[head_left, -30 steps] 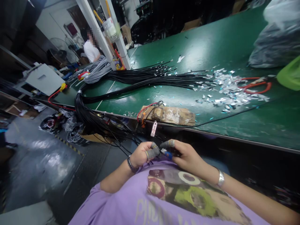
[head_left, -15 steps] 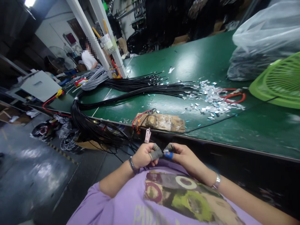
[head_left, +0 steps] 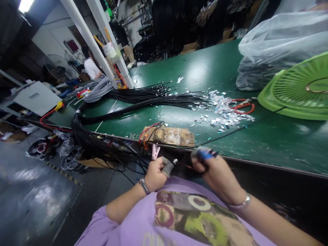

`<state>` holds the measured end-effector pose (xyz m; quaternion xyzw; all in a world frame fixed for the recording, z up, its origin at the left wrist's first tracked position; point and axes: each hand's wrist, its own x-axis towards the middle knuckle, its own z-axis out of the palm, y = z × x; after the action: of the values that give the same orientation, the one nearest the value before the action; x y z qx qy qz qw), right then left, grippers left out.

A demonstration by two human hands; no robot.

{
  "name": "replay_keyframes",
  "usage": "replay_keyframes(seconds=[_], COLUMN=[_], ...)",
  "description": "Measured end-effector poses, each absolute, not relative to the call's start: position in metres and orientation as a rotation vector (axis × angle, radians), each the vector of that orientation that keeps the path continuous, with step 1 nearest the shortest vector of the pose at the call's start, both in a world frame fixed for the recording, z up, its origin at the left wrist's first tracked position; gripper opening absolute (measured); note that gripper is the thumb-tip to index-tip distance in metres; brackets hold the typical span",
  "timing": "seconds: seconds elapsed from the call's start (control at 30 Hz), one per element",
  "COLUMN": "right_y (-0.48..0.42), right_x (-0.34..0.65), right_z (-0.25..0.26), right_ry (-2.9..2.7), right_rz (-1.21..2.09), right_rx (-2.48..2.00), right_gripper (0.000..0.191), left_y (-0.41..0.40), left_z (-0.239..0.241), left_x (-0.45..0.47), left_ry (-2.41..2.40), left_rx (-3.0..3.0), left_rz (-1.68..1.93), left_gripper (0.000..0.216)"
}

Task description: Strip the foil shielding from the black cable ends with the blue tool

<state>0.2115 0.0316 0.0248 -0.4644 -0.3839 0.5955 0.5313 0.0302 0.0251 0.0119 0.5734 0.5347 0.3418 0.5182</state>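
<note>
My left hand (head_left: 156,173) is closed in front of my chest, with grey cots on thumb and finger pinching a thin black cable end (head_left: 176,163). My right hand (head_left: 214,172) is closed on a small blue-handled tool (head_left: 205,154) and sits to the right of the left hand, slightly blurred. Both hands are just below the front edge of the green table (head_left: 269,143). A large bundle of black cables (head_left: 143,99) lies across the table and droops over its left edge toward my hands.
A taped wooden block with red wires (head_left: 170,136) sits at the table edge. Silver foil scraps (head_left: 221,111) and red-handled scissors (head_left: 242,106) lie farther back. A green fan grille (head_left: 297,89) and plastic bags (head_left: 276,48) are at right. A person in white (head_left: 91,66) sits far left.
My right hand has pulled away to the right from the left hand, which stays put. The camera has swung right, bringing the green fan grille more into view.
</note>
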Motion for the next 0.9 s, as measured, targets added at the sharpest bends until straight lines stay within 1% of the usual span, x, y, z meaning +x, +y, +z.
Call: replay_keyframes(seconds=[0.07,0.17,0.27,0.37,0.47,0.63,0.7,0.8,0.9], right_y=[0.038,0.037,0.030,0.026,0.026,0.025,0.026,0.027,0.029], right_x=[0.219,0.218,0.205,0.192,0.186,0.184,0.184,0.182,0.180], right_z=[0.029,0.028,0.022,0.015,0.010,0.009,0.010,0.006,-0.005], right_ry=[-0.780,-0.901,-1.157,-1.254,-1.232,-1.042,-0.979,-0.962,-1.158], right_rz=[1.470,1.621,1.570,1.540,1.574,1.733,1.781,1.802,1.721], right_rx=[-1.051,-1.110,-1.195,-1.185,-1.194,-1.147,-1.136,-1.151,-1.219], right_gripper=[0.045,0.041,0.040,0.040,0.039,0.038,0.034,0.022,0.015], left_y=[0.024,0.023,0.022,0.022,0.021,0.020,0.020,0.019,0.017], left_z=[0.016,0.020,0.020,0.017,0.017,0.019,0.016,0.011,0.010], left_x=[0.031,0.031,0.031,0.030,0.030,0.028,0.028,0.027,0.026], left_ry=[1.294,1.290,1.276,1.266,1.257,1.262,1.271,1.267,1.224], left_rx=[1.343,1.325,1.347,1.410,1.441,1.388,1.344,1.287,1.237], left_rz=[0.808,0.821,0.849,0.867,0.871,0.815,0.768,0.732,0.770], left_gripper=[0.033,0.037,0.037,0.033,0.032,0.037,0.040,0.043,0.047])
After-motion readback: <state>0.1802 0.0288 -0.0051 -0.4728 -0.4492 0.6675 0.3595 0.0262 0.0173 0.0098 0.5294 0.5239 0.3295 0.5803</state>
